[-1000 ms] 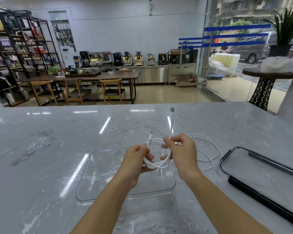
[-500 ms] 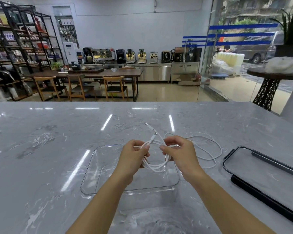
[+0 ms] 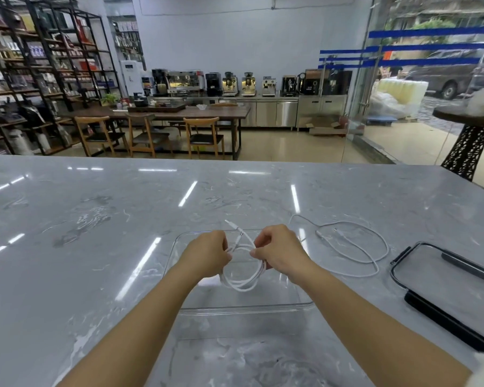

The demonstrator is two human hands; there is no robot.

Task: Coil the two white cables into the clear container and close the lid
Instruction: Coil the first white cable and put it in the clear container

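A coiled white cable (image 3: 245, 280) hangs in loops between both hands over the clear container (image 3: 243, 310). My left hand (image 3: 207, 254) pinches the coil's left side and my right hand (image 3: 280, 252) pinches its right side, and two plug ends poke up between them. A second white cable (image 3: 355, 247) lies loosely looped on the marble counter, to the right of the container. The container's lid (image 3: 453, 291), clear with a black rim, lies flat at the far right.
The grey marble counter (image 3: 95, 247) stretches wide to the left and behind the container. Beyond its far edge are a wooden table with chairs (image 3: 157, 129), shelves and coffee machines. A black stand (image 3: 467, 146) is at the back right.
The loops have tightened into a smaller coil and dropped lower over the container. The free cable end has been drawn in, and the head camera has tilted a little.
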